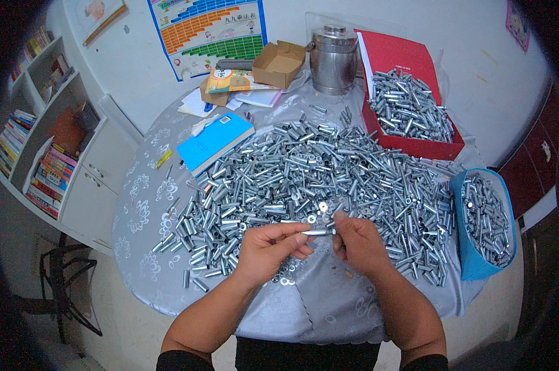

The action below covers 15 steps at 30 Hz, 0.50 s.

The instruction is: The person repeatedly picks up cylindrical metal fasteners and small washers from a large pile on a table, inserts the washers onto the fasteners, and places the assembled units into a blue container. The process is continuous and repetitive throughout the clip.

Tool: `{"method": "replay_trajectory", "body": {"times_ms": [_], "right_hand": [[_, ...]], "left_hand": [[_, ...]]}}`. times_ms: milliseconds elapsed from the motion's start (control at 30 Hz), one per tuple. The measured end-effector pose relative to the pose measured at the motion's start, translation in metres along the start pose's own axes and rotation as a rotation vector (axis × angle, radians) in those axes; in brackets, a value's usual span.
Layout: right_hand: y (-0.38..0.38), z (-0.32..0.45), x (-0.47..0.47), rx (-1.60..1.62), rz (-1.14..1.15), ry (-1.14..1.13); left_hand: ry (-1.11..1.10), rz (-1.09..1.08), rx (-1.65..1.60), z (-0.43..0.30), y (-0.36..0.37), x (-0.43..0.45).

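Note:
My left hand (266, 250) pinches a shiny metal sleeve (315, 233) between thumb and fingers, lying nearly level above the table's near side. At the sleeve's right end my right hand (362, 243) grips a small metal fastener part (333, 231), mostly covered by the fingers. The two parts meet or nearly meet; I cannot tell whether they are joined. Just beyond both hands spreads a wide heap of loose metal sleeves and bolts (279, 176). Flat washers (323, 207) lie among them, and more washers (287, 281) sit under my left wrist.
A red box (416, 147) of fasteners stands at the back right, a blue fabric bin (481, 273) of them at the right edge. Beyond the heap are a blue book (214, 143), a cardboard box (279, 65) and a steel lidded pot (333, 60). A patterned cloth (140, 241) covers the table.

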State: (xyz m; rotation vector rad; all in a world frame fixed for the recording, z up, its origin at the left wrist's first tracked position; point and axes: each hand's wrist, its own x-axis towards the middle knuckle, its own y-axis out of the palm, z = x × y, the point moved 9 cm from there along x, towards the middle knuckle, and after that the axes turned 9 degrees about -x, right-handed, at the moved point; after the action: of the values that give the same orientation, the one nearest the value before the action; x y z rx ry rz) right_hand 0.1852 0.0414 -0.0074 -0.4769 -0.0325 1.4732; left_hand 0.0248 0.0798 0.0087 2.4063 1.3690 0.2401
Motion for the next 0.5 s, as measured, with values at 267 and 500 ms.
{"method": "replay_trajectory", "body": {"times_ms": [267,500], "right_hand": [[-0.012,0.047,-0.015,-0.185,-0.218,-0.522],[-0.009,0.021,-0.005,0.1,-0.133,-0.192]], "left_hand": [[-0.017,-0.035,-0.019,0.001,-0.004,0.002],[-0.021,-0.027,-0.023,0.002,-0.001,0.001]]}}
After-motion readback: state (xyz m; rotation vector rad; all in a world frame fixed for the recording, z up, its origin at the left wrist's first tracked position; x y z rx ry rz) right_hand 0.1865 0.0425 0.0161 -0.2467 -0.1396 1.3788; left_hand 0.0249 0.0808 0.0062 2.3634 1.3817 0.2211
